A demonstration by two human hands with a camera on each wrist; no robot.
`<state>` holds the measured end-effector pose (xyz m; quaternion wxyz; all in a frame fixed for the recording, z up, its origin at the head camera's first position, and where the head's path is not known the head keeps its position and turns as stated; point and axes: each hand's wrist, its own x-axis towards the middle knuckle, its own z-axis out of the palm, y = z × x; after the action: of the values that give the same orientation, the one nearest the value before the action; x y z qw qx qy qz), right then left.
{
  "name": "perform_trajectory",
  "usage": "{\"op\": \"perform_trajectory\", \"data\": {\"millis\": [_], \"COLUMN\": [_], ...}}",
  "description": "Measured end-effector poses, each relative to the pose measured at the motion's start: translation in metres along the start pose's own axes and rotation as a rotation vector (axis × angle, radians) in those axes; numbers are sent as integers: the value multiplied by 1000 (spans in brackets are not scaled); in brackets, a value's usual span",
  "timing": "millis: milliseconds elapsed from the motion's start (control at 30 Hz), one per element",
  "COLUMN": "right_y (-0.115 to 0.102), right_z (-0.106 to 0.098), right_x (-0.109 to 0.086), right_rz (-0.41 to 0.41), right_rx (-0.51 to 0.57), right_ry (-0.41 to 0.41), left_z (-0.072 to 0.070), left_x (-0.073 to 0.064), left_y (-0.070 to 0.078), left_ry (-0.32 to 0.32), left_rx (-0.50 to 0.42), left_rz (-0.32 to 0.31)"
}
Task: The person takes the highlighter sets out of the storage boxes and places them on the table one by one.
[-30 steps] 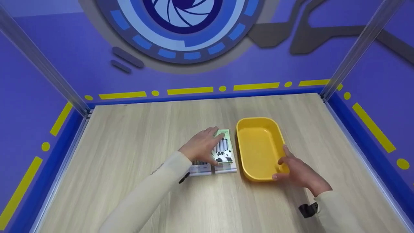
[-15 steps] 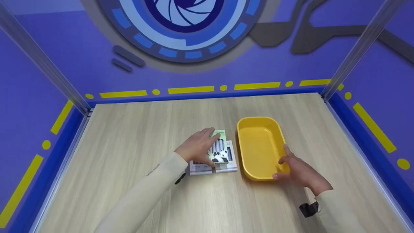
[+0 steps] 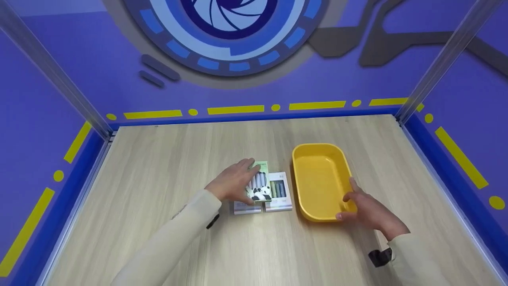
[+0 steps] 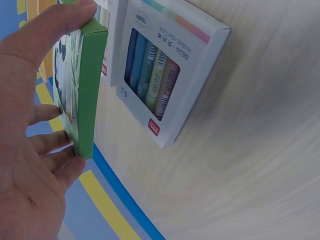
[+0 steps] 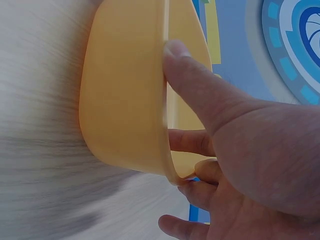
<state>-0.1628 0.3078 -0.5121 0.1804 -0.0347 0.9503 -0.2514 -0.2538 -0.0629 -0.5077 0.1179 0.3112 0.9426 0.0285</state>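
Note:
My left hand (image 3: 233, 181) holds a green box of pens with pandas on its front (image 3: 262, 193) by its edges, thumb on one end and fingers on the other. In the left wrist view the green box (image 4: 91, 90) is tilted above the table. Under and beside it lie two white boxes of highlighters: the right one (image 3: 282, 203) shows its window, the left one (image 3: 248, 209) is mostly covered by hand and green box. At the near right corner of a yellow plastic bin (image 3: 317, 178), my right hand (image 3: 373, 212) grips the rim, with thumb and fingers around the corner.
A pale wood-grain table (image 3: 158, 167) bears everything. Blue-purple printed panels (image 3: 238, 93) rise behind it and at both sides, with metal posts (image 3: 440, 59) at the back corners.
My left hand has moved left with the green box, from over the right white box to over the left one, uncovering the right box's window. The right hand stays on the bin.

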Motion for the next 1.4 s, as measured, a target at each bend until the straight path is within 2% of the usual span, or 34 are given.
{"op": "perform_trajectory", "data": {"millis": [400,700,967,1400], "right_y": [1,2,1,-1], "right_z": [1,2,1,-1], "right_x": [2,1,0,0], "right_rz": [15,-4,-13,15], "right_rx": [2,0,-11,0], "right_ry": [-9,1,3,-24], "left_z": [4,11,15,21], "left_x": [-12,-23,-34,-49], "left_y": [-11,-22,-34,-51], "left_ry": [9,22,7,14], "left_rx": [-64,-69,-96,-77], "left_rz": [-36,-61,-86,-85]}}
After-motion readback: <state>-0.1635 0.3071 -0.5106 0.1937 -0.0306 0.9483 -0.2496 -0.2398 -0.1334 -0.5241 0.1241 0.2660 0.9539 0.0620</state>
